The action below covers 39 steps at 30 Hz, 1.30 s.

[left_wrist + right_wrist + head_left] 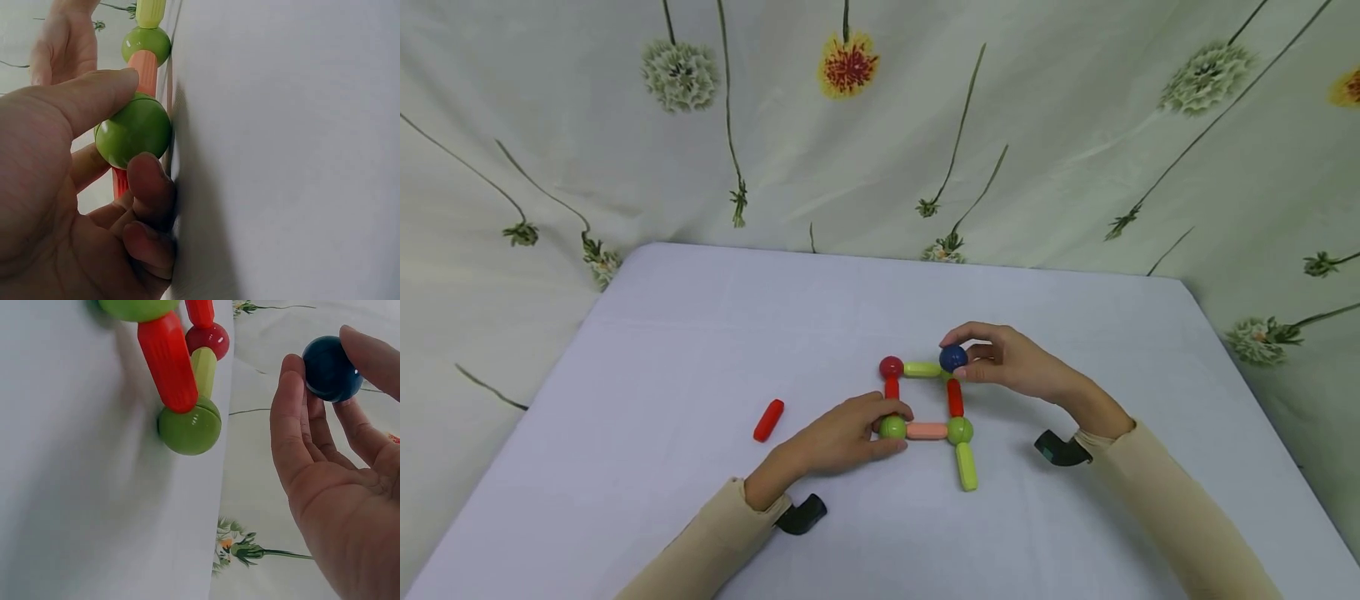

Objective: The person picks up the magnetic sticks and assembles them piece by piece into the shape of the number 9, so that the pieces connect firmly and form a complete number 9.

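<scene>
A square of sticks and balls lies on the table. Its near left green ball [892, 427] is held between the thumb and fingers of my left hand [842, 433]. My right hand [1011, 362] pinches a blue ball [953, 358] above the far right corner, where a green ball [190, 428] shows in the right wrist view, apart from the blue one. A red ball [891, 367] marks the far left corner, another green ball [959, 430] the near right. The sides are two red sticks [955, 398], a yellow-green stick [921, 369] and a pink stick [927, 431].
Another yellow-green stick [967, 467] juts toward me from the near right corner. A loose red stick [768, 420] lies left of the square, close to my left hand. Behind the white-covered table [737, 292] hangs a flowered cloth [880, 167].
</scene>
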{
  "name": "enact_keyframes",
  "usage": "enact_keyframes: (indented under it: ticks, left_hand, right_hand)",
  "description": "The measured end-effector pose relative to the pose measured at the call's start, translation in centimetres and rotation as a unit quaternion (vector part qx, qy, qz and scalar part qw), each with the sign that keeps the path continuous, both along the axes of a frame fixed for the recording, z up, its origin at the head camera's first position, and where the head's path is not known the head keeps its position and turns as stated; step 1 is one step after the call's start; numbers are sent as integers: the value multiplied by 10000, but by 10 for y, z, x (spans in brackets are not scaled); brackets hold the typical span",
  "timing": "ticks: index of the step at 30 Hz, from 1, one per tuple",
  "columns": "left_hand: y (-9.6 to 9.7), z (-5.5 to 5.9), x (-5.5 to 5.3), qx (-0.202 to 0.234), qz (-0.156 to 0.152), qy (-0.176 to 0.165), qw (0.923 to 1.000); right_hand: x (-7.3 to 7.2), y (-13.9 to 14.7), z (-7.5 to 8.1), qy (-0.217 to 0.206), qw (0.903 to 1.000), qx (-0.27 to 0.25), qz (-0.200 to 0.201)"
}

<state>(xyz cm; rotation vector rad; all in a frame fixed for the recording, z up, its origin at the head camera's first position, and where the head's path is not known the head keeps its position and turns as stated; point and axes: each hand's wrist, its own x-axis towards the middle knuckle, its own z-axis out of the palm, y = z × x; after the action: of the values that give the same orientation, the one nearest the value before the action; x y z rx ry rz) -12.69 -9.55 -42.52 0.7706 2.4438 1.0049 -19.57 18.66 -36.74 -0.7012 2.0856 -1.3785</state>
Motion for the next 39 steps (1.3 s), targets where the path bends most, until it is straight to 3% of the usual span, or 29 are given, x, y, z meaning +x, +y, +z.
enact_keyframes:
  ticks: [11,22,31,39]
  left_hand:
    - [1,-3,-1,9,50,239,9997]
    - [1,0,0,17,51,189,9998]
    - [1,-2,-1,26,75,137,9999]
    - [1,-2,-1,-26,79,210,9997]
  right_hand:
    - [33,14,-16,497,9983,233,177]
    - [67,24,-25,960,9938,363,429]
    - [83,28,-32,973,9918,493,661]
    - [94,25,-26,1188,9841,781,1069]
